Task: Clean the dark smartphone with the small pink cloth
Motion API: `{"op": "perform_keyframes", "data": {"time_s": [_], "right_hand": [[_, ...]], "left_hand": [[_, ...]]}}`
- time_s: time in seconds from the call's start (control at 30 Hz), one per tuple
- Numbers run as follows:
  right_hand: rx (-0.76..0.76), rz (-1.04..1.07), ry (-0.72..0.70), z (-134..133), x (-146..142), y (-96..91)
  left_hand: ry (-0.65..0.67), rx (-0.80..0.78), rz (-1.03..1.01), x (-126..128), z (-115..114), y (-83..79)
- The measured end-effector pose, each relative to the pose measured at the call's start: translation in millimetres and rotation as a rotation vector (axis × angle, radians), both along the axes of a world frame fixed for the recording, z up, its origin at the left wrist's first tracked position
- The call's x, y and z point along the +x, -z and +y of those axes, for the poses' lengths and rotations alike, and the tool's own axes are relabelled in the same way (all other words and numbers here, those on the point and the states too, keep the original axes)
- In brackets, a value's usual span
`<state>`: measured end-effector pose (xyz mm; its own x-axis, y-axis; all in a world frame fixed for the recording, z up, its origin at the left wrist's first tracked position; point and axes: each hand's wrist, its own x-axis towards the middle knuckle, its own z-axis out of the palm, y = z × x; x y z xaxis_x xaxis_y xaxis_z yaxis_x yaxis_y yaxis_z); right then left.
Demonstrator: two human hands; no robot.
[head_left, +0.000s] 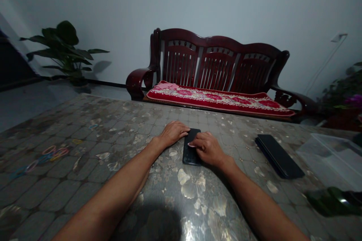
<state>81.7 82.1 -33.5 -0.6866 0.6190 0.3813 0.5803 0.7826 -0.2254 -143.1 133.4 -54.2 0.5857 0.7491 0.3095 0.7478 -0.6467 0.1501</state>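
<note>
A black smartphone (pixel 192 156) lies flat on the patterned tablecloth (pixel 169 203) in front of me. My left hand (pixel 173 134) rests at its upper left side, fingers stretched out and fingertips at the phone's edge. Over the right part of the phone is my right hand (pixel 208 147), its fingers curled together. A small pale bit shows at those fingertips; whether it is a nail or a small held thing, I cannot make out. The hand hides part of the phone's right side.
Several coloured elastic bands (pixel 58 153) lie on the left. To the right are a dark, flat, phone-sized stack (pixel 278 156), a clear plastic box (pixel 328 158) and a green bottle-like object (pixel 330 201). Beyond the table stands a wooden bench (pixel 217 64); a potted plant (pixel 66 52) is back left.
</note>
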Motion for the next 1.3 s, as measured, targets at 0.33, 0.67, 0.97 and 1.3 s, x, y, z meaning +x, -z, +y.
{"op": "perform_keyframes", "data": {"time_s": [0.33, 0.67, 0.97, 1.3], "right_hand": [[0.022, -0.048, 0.015, -3.0, -5.7, 2.6], [-0.001, -0.017, -0.054, -8.9, -6.1, -0.9], [0.001, -0.084, -0.065, -11.8, -8.9, -5.6], [-0.108, -0.032, -0.179, -6.0, 1.8, -10.2]], "left_hand": [[0.004, 0.025, 0.001, 1.8, 1.3, 1.4], [-0.005, 0.0, -0.046, 0.4, 2.4, 3.6], [-0.003, 0.03, -0.026, 0.5, 3.5, 5.8], [0.012, 0.051, -0.045, -0.3, 3.6, 7.1]]}}
